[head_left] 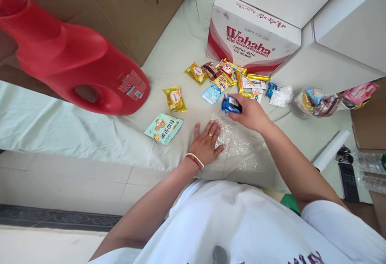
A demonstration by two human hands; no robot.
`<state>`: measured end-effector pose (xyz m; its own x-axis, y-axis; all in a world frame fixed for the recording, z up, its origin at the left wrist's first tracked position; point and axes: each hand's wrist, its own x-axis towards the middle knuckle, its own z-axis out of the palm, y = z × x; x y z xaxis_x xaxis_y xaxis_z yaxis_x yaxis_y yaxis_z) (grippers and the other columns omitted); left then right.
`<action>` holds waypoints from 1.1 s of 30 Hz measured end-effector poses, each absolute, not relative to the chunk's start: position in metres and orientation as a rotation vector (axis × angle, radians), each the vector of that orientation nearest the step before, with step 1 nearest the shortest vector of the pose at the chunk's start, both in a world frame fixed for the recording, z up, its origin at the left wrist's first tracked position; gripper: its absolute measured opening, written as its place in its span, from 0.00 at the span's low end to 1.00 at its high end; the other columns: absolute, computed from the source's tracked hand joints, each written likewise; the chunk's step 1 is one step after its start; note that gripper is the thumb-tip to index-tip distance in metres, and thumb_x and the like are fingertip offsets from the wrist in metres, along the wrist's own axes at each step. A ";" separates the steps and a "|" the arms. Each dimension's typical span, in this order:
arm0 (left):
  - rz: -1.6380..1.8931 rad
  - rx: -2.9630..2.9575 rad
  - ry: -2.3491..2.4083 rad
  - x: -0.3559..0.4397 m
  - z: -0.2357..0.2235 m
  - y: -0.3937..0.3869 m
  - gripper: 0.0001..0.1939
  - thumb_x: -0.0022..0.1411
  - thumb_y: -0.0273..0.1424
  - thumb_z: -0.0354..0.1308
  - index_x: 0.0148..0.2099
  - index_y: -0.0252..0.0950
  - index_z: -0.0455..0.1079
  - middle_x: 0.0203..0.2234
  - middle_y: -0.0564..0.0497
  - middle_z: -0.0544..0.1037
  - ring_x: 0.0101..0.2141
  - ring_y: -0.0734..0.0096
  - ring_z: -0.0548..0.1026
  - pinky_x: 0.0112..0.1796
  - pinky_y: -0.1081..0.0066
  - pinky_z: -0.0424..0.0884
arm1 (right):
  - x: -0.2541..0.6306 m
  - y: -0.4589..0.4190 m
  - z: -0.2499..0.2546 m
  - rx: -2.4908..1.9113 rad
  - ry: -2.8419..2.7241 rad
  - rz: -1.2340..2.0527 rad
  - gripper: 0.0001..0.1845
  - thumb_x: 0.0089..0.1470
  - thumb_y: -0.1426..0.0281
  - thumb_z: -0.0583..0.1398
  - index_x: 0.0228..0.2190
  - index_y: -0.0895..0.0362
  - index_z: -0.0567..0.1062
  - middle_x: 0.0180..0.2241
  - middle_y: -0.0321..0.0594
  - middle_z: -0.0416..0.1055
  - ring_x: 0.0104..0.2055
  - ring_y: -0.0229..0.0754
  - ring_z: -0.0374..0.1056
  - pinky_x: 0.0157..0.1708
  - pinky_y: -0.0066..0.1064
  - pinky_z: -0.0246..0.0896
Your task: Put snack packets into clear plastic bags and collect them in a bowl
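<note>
My left hand [205, 145] lies flat with its fingers spread, at the left edge of a clear plastic bag [241, 147]. Just above that bag, my right hand [252, 112] is closed on a small blue snack packet [230, 104]. Left of my hands are a yellow snack packet [175, 99] and a pale green snack pouch [164, 128]. Beyond my right hand is a loose pile of wrapped snacks, among them a light blue packet [212, 93] and another yellow packet [196, 73]. To its right sit a second blue packet [272, 89] and a crumpled white wrapper [281, 95].
A large red jug [99, 67] leans in from the left before a brown carton [99, 6]. A white and red Wahaha box [253, 38] stands behind the snacks. Further right are a clear bag of snacks [316, 102], a white roll [331, 150] and plastic bottles [369, 162].
</note>
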<state>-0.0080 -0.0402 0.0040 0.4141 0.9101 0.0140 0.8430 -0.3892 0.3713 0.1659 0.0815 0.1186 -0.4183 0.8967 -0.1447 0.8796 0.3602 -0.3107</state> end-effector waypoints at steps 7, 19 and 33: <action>0.259 2.404 1.568 -0.006 0.001 -0.042 0.41 0.71 0.52 0.41 0.76 0.32 0.44 0.73 0.41 0.47 0.73 0.55 0.46 0.68 0.40 0.28 | 0.214 0.014 0.097 -1.844 -2.867 0.494 0.26 0.58 0.63 0.62 0.57 0.54 0.69 0.49 0.46 0.76 0.45 0.51 0.75 0.38 0.33 0.63; 0.319 2.457 1.710 -0.008 0.007 -0.046 0.30 0.73 0.40 0.43 0.73 0.40 0.55 0.73 0.43 0.51 0.72 0.52 0.48 0.67 0.37 0.37 | 0.220 -0.001 0.094 -1.768 -2.791 0.489 0.35 0.61 0.65 0.60 0.66 0.53 0.58 0.64 0.54 0.61 0.51 0.53 0.73 0.44 0.39 0.68; 0.219 2.353 1.372 -0.056 0.019 -0.039 0.31 0.61 0.28 0.47 0.66 0.40 0.64 0.66 0.42 0.68 0.65 0.59 0.64 0.66 0.42 0.45 | 0.304 -0.087 0.041 -1.247 -2.273 0.836 0.13 0.67 0.66 0.54 0.41 0.50 0.79 0.53 0.47 0.73 0.55 0.49 0.67 0.55 0.49 0.66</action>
<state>-0.0560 -0.0392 0.0194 0.5044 0.8608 -0.0676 0.7972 -0.4342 0.4194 0.3037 -0.0867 0.0414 -0.5132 0.8554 0.0697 0.6064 0.4189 -0.6758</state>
